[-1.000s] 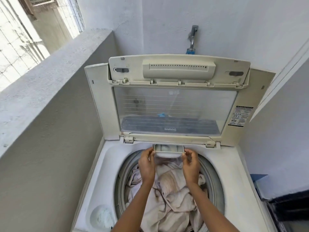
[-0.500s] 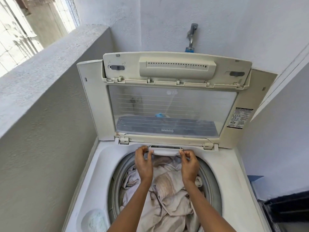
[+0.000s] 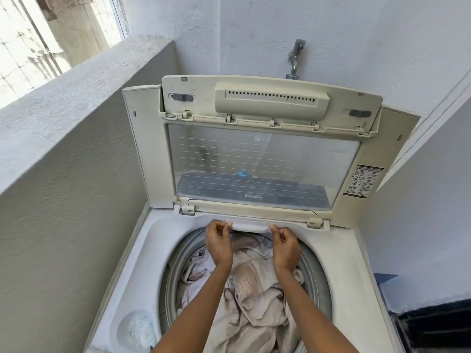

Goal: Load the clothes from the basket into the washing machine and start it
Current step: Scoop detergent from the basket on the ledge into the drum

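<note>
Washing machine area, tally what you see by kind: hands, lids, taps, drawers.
Hands: 2, left hand and right hand
Lids: 1, open lid
Taps: 1, wall tap
Drawers: 1, detergent drawer
Total: 5

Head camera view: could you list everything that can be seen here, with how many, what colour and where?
washing machine: one, white, top-loading, centre, between the walls
lid: one, cream frame with clear window, raised upright at the machine's back
detergent drawer: one, white, at the tub's back rim, under the lid hinge
clothes: a pile, beige and off-white, inside the tub
round recess: one, white, machine top, near left corner
warning label: one, black and white, on the lid's right frame
tap: one, metal, on the wall above the lid
parapet wall: one, grey, left side
left hand: one, fingers on the drawer's left end
right hand: one, fingers on the drawer's right end
</note>
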The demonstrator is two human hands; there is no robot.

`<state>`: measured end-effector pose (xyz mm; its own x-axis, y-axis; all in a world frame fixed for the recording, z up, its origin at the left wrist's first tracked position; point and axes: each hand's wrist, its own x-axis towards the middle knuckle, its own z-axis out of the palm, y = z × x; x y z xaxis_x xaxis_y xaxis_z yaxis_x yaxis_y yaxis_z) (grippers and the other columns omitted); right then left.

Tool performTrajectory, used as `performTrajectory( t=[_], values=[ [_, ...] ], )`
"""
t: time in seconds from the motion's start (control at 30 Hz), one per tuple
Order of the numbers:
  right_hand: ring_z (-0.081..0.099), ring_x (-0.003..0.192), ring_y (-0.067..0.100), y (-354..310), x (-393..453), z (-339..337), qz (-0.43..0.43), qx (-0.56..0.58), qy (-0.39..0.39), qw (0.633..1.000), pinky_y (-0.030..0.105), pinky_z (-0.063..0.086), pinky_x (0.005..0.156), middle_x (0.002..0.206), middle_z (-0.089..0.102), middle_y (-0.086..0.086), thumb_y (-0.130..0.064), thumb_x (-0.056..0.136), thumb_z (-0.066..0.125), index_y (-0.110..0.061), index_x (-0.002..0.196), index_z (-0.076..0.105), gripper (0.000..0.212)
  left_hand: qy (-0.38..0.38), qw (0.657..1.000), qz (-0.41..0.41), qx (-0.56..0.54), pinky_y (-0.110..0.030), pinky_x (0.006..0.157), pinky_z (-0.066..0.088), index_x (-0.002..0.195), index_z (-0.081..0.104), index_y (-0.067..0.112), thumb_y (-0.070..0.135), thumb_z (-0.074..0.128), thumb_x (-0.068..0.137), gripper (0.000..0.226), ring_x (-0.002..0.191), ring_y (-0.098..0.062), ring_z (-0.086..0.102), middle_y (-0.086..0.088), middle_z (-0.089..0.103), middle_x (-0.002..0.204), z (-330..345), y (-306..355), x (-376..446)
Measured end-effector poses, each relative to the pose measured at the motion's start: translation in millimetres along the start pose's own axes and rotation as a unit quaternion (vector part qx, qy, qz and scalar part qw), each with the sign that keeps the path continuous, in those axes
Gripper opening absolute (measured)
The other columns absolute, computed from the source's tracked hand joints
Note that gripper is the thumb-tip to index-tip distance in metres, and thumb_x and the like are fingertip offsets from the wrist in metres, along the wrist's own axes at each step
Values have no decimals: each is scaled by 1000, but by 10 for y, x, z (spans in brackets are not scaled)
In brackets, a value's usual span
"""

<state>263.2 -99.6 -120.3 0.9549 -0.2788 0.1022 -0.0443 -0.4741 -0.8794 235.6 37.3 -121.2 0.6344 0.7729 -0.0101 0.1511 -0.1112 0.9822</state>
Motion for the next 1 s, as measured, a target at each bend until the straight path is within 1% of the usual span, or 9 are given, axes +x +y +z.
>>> performTrajectory(
  t=[0.13, 0.27, 0.4, 0.57, 0.63, 0.7, 0.77, 0.87, 1.0],
  values=[
    [53, 58, 19, -155, -59, -84, 21, 11, 8, 1000, 25, 33, 48, 63, 59, 0, -44, 92, 53, -19, 68, 56, 35, -18, 999, 29, 36, -27, 75, 40, 82, 53, 14, 10, 59, 90, 11, 80, -16, 50, -5, 55, 88, -65, 167, -15],
    [57, 59, 23, -535, -86, -187, -31, 49, 15, 998, 29, 39, 51, 63, 63, 3, -38, 96, 48, -10, 67, 59, 41, -40, 992, 108, 52, -32, 77, 43, 90, 52, 18, 12, 50, 94, 7, 85, -18, 52, 2, 54, 88, -132, 578, -64],
    [58, 56, 19, -1244, 186, -383, -135, 48, 32, 989, 33, 42, 51, 63, 64, 3, -56, 88, 37, -11, 63, 54, 55, -76, 970, 225, 56, -26, 77, 39, 100, 55, 17, 14, 45, 97, 10, 90, -14, 51, 7, 54, 92, -169, 1322, -1],
    [48, 61, 14, -2344, 596, -752, -331, 55, 109, 936, 20, 27, 52, 64, 58, 1, -39, 91, 45, -12, 66, 56, 39, -65, 906, 416, 47, -29, 78, 39, 99, 56, 9, 13, 42, 94, 16, 88, -18, 49, -8, 56, 94, -146, 2422, 214],
    [49, 72, 17, -2705, 787, -869, -418, 2, 149, 896, 26, 35, 62, 72, 59, 4, -29, 91, 50, -13, 73, 57, 25, -17, 872, 482, 87, -31, 76, 34, 98, 57, 9, 14, 41, 89, 19, 87, -19, 44, -11, 56, 95, -113, 2788, 344],
    [53, 82, 22, -2994, 1002, -929, -444, -71, 176, 876, 35, 41, 69, 82, 61, 4, -26, 90, 53, -15, 83, 60, 14, 30, 855, 497, 145, -31, 79, 30, 103, 59, 8, 16, 41, 84, 27, 92, -21, 45, -11, 57, 103, -47, 3058, 531],
    [56, 94, 27, -3179, 1157, -917, -415, -154, 131, 887, 37, 43, 75, 96, 63, 6, -26, 93, 49, -17, 94, 63, 16, 40, 837, 493, 232, -32, 87, 30, 107, 62, 9, 17, 39, 86, 32, 99, -27, 54, -12, 60, 108, 39, 3214, 729],
    [54, 109, 30, -3281, 1293, -841, -327, -292, -12, 899, 39, 40, 89, 113, 63, 11, -34, 100, 32, -11, 106, 66, 42, -51, 813, 399, 421, -41, 105, 25, 113, 60, 10, 25, 29, 100, 37, 115, -32, 52, -12, 60, 120, 126, 3362, 847],
    [60, 103, 30, -3303, 1244, -960, -313, -353, -73, 879, 36, 40, 88, 112, 66, 17, -35, 100, 24, -7, 107, 67, 51, -83, 802, 362, 469, -40, 97, 33, 104, 64, 6, 30, 24, 101, 47, 111, -33, 55, -15, 65, 116, 64, 3454, 785]
  ],
)
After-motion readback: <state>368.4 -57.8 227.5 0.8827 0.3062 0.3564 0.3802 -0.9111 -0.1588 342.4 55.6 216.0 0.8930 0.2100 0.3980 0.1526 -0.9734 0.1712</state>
